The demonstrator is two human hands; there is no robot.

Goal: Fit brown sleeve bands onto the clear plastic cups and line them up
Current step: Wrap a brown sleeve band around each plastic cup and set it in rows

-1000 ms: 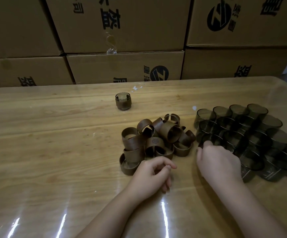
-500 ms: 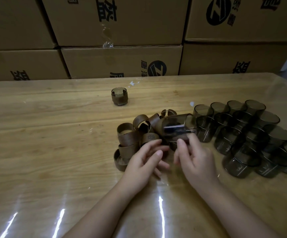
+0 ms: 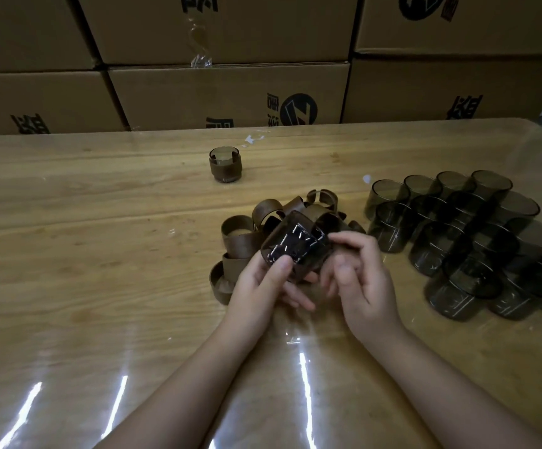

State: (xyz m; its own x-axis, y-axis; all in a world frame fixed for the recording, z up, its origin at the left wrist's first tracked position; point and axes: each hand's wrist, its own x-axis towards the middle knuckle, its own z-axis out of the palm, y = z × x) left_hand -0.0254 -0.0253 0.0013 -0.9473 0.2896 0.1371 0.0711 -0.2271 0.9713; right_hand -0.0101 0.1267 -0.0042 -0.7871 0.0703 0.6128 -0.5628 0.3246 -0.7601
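Stacked brown cardboard boxes (image 3: 224, 92) with black print wall off the far edge of the glossy wooden counter (image 3: 84, 254). One brown-banded cup (image 3: 225, 165) stands alone toward the back, and bare smoky clear plastic cups (image 3: 473, 241) crowd the right. The heap of brown curled sleeve bands (image 3: 243, 241) is half hidden behind a tilted clear plastic cup (image 3: 295, 249), its wall blurred by glare. The left hand (image 3: 259, 286) grips it, thumb on top and other fingers underneath. The right hand (image 3: 360, 280) curls its fingers (image 3: 349, 238) against the cup's right end.
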